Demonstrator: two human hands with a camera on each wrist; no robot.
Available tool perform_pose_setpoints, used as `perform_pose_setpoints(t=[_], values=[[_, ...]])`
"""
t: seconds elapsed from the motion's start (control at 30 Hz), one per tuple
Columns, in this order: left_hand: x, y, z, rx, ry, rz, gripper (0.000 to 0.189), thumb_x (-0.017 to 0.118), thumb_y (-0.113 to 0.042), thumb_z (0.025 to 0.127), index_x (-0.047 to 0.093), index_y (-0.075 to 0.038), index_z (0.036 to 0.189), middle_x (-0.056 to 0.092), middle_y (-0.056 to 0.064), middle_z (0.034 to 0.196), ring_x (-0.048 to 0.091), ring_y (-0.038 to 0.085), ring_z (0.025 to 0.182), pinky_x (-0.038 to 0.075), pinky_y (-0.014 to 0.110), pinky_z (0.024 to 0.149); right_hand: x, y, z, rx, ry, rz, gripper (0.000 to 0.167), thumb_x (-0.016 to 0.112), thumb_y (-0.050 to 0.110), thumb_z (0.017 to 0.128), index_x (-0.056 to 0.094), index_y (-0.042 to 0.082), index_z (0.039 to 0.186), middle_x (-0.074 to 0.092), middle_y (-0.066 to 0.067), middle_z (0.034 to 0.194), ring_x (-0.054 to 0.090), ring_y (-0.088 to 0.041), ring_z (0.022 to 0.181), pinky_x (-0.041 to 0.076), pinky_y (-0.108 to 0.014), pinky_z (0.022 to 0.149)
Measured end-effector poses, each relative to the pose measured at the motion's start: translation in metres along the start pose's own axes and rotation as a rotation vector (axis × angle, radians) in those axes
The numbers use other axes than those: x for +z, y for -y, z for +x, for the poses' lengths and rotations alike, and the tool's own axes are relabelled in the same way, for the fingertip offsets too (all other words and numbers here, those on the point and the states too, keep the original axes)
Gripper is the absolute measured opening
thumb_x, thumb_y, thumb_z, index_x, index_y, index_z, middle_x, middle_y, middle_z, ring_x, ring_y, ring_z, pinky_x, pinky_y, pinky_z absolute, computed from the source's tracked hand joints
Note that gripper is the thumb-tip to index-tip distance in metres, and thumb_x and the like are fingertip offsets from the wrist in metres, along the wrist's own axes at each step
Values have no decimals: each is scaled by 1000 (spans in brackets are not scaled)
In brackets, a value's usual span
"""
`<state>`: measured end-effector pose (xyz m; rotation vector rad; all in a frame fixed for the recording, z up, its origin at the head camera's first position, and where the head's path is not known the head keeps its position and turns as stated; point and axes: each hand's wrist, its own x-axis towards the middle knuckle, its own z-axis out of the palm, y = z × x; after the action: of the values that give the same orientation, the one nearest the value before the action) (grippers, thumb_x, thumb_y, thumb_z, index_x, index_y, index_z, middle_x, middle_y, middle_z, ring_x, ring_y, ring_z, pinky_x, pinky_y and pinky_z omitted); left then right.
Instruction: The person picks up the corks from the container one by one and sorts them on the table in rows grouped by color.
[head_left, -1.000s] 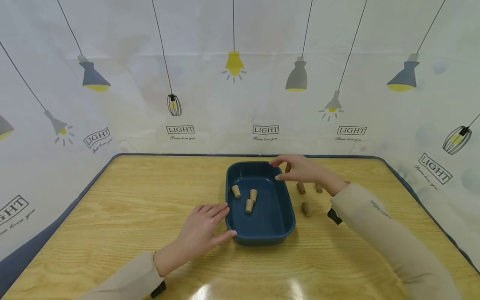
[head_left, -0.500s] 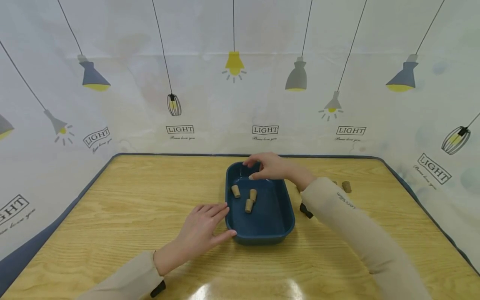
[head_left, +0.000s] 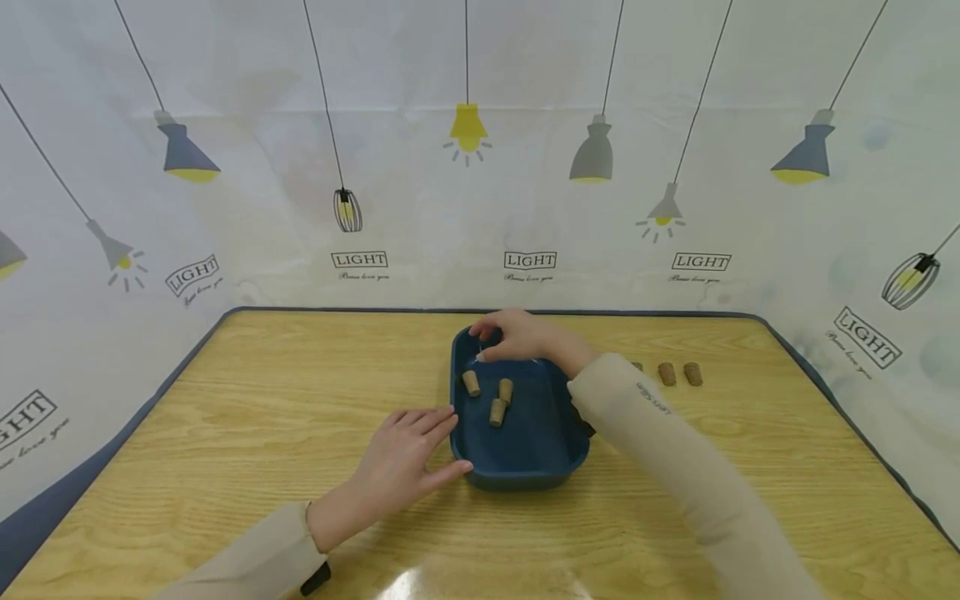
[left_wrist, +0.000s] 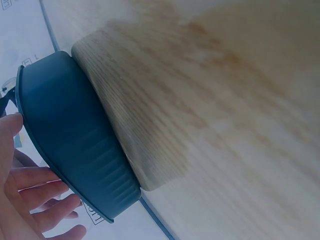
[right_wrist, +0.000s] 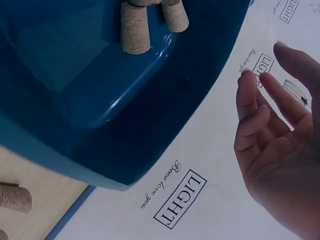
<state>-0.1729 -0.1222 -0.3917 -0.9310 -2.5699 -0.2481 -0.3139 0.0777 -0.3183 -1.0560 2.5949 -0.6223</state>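
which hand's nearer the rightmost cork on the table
Right. The right hand is over the tray, left of the cork; the left hand is farther, touching the tray's left rim.

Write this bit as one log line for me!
left hand: touching rim of blue tray | right hand: above tray's far end, holding nothing | corks: three in tray, more on table

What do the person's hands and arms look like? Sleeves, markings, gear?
Left hand and right hand ungloved. Left sleeve and right sleeve beige, wrist-length; dark lettering on the right, illegible. Small black piece under the left sleeve's end.
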Motion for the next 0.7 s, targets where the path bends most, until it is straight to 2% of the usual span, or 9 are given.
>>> perform_pose_setpoints(t=[0.23, 0.47, 0.7], values=[[0, 0, 0, 1, -1, -2, 62, 48, -58, 81, 62, -7, 113, 55, 6, 118, 51, 20, 104, 40, 39, 85, 7, -2, 9, 57, 14, 3, 46, 61, 24, 84, 48, 5, 124, 52, -12, 115, 48, -25, 105, 41, -35, 83], [2, 2, 0, 10, -14, 8, 62, 47, -58, 81, 62, -6, 113, 55, 6, 117, 51, 20, 104, 40, 39, 84, 19, -10, 15, 38, -4, 51, 45, 62, 19, 83, 50, 3, 123, 52, -14, 115, 48, -26, 105, 41, -34, 83], [2, 1, -1, 7, -19, -1, 61, 49, -57, 81, 62, -7, 112, 55, 5, 117, 51, 20, 104, 40, 39, 84, 31, -14, 22, 87, 29, 26, 46, 62, 14, 81, 49, 4, 124, 51, -12, 118, 46, -25, 109, 39, -34, 86]])
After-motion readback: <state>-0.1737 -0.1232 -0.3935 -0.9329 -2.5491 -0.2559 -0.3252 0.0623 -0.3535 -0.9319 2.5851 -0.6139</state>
